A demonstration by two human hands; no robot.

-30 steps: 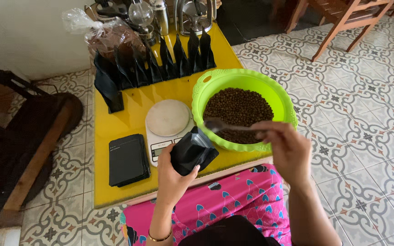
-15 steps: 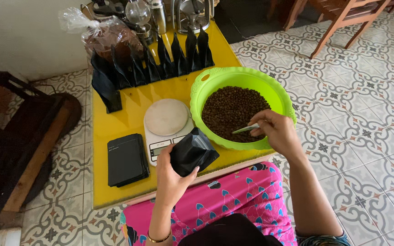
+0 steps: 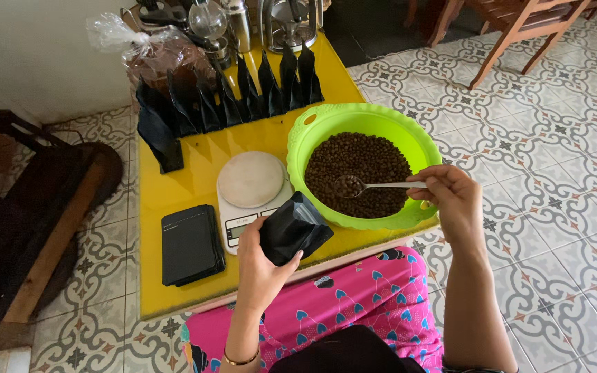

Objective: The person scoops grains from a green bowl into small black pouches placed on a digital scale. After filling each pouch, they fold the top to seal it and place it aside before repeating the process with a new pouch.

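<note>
Coffee beans (image 3: pixel 361 162) fill green bowl (image 3: pixel 381 119) on yellow table (image 3: pixel 195 169). Right hand (image 3: pixel 450 200) pinches spoon (image 3: pixel 374 185), loaded, over the beans. Left hand (image 3: pixel 260 262) grips black pouch (image 3: pixel 293 228) just beside bowl, near scale (image 3: pixel 250 183).

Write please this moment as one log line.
left hand: holds black pouch | right hand: holds spoon of beans over green bowl | scale: nothing on it
</note>
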